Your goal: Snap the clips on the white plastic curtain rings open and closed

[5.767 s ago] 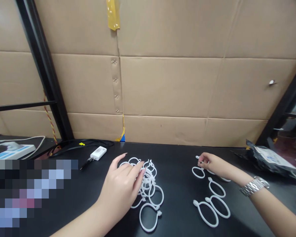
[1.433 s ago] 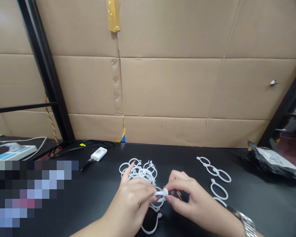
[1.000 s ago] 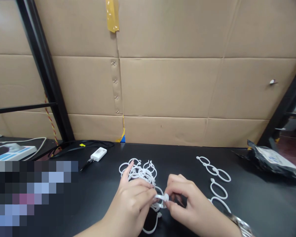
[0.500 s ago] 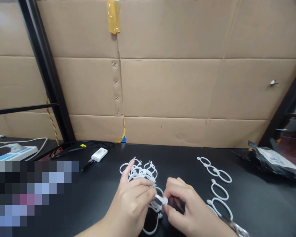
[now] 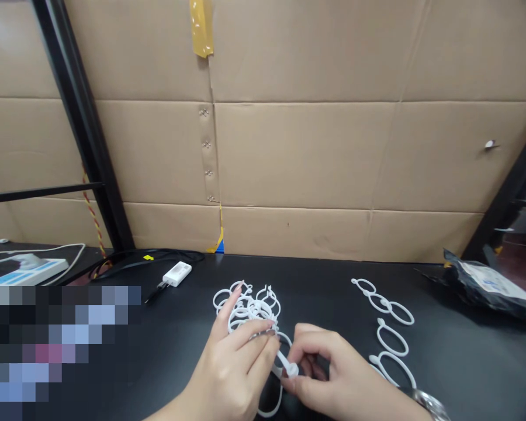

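A white plastic ring (image 5: 288,366) is pinched between both my hands low in the middle of the view. My left hand (image 5: 234,368) grips one side of it with thumb and fingers closed, index finger raised. My right hand (image 5: 333,377) is closed on the knobbed end of the same ring. Just behind my hands lies a tangled pile of white rings (image 5: 249,307) on the black table (image 5: 324,292). Several separate closed rings (image 5: 388,327) lie in a row to the right.
A cardboard wall (image 5: 298,152) backs the table. A small white device with a black cable (image 5: 176,273) lies at the left, beside a white and blue power strip (image 5: 24,270). A black plastic bag (image 5: 491,286) sits at the far right. A black frame post (image 5: 79,128) rises on the left.
My right hand left the row of rings at the right and joined my left hand at the pile. Both hands have since drawn one ring slightly down and toward me.
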A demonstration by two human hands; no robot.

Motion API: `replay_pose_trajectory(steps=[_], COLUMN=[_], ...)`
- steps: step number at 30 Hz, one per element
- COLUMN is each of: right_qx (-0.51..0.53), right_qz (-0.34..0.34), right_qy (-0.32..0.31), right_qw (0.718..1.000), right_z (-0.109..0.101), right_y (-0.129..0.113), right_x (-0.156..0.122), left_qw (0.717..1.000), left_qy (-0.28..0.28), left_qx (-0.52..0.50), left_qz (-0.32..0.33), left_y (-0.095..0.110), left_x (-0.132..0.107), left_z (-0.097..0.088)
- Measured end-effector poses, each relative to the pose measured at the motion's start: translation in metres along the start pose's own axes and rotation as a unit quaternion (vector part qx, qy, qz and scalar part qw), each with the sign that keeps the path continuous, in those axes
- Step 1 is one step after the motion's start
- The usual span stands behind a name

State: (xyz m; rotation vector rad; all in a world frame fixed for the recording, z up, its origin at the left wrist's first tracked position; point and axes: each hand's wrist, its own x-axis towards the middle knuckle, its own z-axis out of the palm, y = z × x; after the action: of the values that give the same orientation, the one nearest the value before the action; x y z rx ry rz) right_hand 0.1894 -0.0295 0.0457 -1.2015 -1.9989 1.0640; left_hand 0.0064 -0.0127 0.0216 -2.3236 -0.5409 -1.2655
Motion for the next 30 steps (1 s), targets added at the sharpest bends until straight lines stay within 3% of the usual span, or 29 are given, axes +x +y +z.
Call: replay_pose_trajectory(steps=[5,10,14,20,25,30], right_qx=[0.122,0.244,0.243,0.231,0.245,0.196], right_qz=[0.048,0.052,0.059,0.014,-0.01,0.012], right_qy=[-0.031,-0.041,-0.028,-0.033,-0.043,-0.057], right_qw=[0.991,0.967,0.968,0.972,0.968,0.979], right_z=[0.002,0.008,0.011,0.013,0.0,-0.012], right_y=[0.002,0.008,0.012,0.013,0.018,0.023], right_x=[0.003,0.008,0.01,0.009,0.01,0.012], left_qw=[1.0,0.998,0.997,0.992,0.981,0.973], left_qy=[0.019,0.016,0.016,0.028,-0.001,-0.025], left_qx=[-0.007,-0.011,-0.019,-0.032,-0.07,-0.094], left_qz=[-0.02,-0.057,-0.077,-0.121,-0.183,-0.208], left_y=[0.004,0.006,0.003,-0.009,-0.017,-0.016], left_x=[-0.002,-0.003,0.0,0.002,-0.001,-0.003], left_z=[0.002,0.003,0.002,0.001,0.004,0.005])
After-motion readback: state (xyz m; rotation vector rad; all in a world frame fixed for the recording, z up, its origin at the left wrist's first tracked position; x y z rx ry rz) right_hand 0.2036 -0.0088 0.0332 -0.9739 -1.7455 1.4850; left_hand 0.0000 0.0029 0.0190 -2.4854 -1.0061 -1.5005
